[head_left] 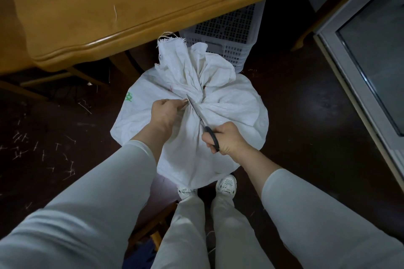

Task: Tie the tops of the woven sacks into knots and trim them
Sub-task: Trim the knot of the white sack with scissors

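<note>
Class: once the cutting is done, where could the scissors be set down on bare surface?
The wooden table is mostly bare between its few loose strands. Right of the sack, dark floor lies open up to the glass door. Left floor holds scattered clippings.

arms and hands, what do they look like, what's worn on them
Both arms wear long, close-fitting sleeves in plain pale white-grey fabric, with soft creases and no visible print, ending at the wrists. The left hand and right hand are bare: no gloves, and no rings, watch or bracelet visible from this view.
</note>
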`<move>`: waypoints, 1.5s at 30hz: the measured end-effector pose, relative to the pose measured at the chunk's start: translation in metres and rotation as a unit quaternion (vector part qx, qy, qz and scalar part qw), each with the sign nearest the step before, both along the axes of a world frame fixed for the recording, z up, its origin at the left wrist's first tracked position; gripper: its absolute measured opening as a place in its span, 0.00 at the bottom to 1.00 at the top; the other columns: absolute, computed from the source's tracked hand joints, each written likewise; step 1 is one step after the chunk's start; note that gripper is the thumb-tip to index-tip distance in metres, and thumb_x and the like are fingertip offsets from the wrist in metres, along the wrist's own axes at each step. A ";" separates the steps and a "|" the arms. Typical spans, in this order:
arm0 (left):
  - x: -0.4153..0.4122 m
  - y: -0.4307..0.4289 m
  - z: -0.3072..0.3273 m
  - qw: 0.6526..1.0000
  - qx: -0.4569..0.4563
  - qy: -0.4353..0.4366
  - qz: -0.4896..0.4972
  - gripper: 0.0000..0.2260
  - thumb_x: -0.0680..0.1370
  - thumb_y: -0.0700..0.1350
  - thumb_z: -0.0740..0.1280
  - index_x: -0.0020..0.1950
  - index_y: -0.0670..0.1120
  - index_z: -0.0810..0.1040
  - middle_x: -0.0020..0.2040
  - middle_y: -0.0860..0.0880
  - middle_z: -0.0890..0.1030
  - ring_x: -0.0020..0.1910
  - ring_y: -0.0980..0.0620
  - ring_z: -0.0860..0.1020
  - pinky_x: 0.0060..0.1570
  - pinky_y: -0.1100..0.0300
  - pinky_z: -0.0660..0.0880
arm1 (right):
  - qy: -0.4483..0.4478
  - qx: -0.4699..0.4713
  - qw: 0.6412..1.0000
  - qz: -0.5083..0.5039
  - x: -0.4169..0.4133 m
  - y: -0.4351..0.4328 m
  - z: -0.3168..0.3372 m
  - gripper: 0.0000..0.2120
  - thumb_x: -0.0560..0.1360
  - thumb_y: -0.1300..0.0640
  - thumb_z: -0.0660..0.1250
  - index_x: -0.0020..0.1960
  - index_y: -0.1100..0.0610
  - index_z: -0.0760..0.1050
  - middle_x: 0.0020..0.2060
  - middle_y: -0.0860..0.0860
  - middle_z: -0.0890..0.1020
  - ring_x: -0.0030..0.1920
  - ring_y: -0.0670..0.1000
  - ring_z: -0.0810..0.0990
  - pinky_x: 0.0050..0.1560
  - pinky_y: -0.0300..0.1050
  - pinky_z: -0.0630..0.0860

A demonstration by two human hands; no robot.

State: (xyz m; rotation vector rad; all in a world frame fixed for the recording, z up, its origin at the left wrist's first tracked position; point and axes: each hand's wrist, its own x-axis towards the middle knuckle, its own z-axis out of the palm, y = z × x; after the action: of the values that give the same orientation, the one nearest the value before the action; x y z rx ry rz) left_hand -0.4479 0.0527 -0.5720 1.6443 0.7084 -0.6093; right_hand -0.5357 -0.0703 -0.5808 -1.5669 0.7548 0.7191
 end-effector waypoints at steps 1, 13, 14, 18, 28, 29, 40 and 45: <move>0.001 0.000 0.000 1.000 -0.004 0.001 0.002 0.05 0.73 0.37 0.71 0.40 0.39 0.76 0.34 0.45 0.78 0.34 0.50 0.77 0.28 0.67 0.75 | 0.001 0.001 1.000 0.005 -0.001 0.000 -0.001 0.10 0.70 0.63 0.65 0.30 0.61 0.73 0.20 0.49 0.73 0.19 0.46 0.70 0.19 0.29 0.61; 0.008 0.001 -0.009 0.999 -0.008 -0.023 -0.034 0.05 0.76 0.39 0.67 0.40 0.42 0.78 0.42 0.45 0.82 0.46 0.48 0.80 0.49 0.61 0.76 | 0.017 -0.061 0.975 0.213 0.002 -0.051 0.015 0.18 0.62 0.48 0.79 0.28 0.56 0.73 0.27 0.46 0.76 0.31 0.41 0.74 0.37 0.34 0.70; 0.009 0.001 -0.007 0.999 -0.007 -0.026 -0.042 0.06 0.76 0.39 0.67 0.39 0.43 0.78 0.41 0.45 0.81 0.44 0.49 0.80 0.49 0.61 0.76 | 0.032 -0.062 0.968 0.241 0.007 -0.059 0.022 0.16 0.63 0.48 0.79 0.29 0.56 0.74 0.28 0.47 0.77 0.31 0.43 0.74 0.36 0.35 0.71; 0.012 -0.004 0.002 0.997 -0.017 -0.036 -0.070 0.08 0.77 0.38 0.66 0.37 0.44 0.75 0.38 0.48 0.78 0.37 0.54 0.76 0.45 0.65 0.75 | 0.074 -0.081 0.947 0.301 0.029 -0.085 0.051 0.17 0.63 0.47 0.78 0.34 0.60 0.77 0.21 0.48 0.72 0.25 0.47 0.66 0.28 0.37 0.65; 0.033 -0.023 0.009 0.983 0.037 -0.050 -0.173 0.10 0.78 0.43 0.62 0.36 0.49 0.71 0.37 0.51 0.74 0.35 0.54 0.70 0.41 0.61 0.68 | 0.180 -0.015 0.936 0.304 0.049 -0.108 0.069 0.07 0.67 0.58 0.75 0.37 0.60 0.78 0.34 0.53 0.78 0.30 0.48 0.68 0.31 0.39 0.68; 0.034 -0.026 0.010 0.981 0.046 -0.046 -0.182 0.10 0.79 0.44 0.62 0.37 0.50 0.71 0.38 0.51 0.73 0.36 0.53 0.70 0.42 0.60 0.68 | 0.195 -0.014 0.932 0.306 0.049 -0.113 0.070 0.06 0.67 0.58 0.75 0.37 0.60 0.79 0.35 0.53 0.78 0.30 0.47 0.68 0.31 0.39 0.68; 0.056 -0.042 0.005 0.970 0.072 -0.037 -0.227 0.09 0.79 0.43 0.61 0.39 0.47 0.71 0.39 0.47 0.74 0.45 0.47 0.73 0.53 0.53 0.73 | -0.177 -0.194 0.964 -0.044 0.117 -0.113 0.084 0.14 0.63 0.52 0.79 0.29 0.57 0.76 0.20 0.48 0.74 0.19 0.43 0.71 0.23 0.37 0.68; 0.062 -0.047 0.011 0.937 0.159 -0.066 -0.305 0.11 0.80 0.43 0.59 0.56 0.38 0.76 0.57 0.40 0.78 0.57 0.42 0.76 0.54 0.57 0.71 | -0.195 -0.396 0.894 0.070 0.175 -0.103 0.090 0.17 0.70 0.48 0.71 0.32 0.59 0.71 0.26 0.52 0.71 0.30 0.53 0.74 0.25 0.42 0.67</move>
State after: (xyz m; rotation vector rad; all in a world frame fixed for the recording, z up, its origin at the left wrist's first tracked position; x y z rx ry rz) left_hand -0.3855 0.0059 -0.5611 2.2086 0.1858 -0.8389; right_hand -0.3610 -0.1729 -0.4912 -2.4347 0.6646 0.1523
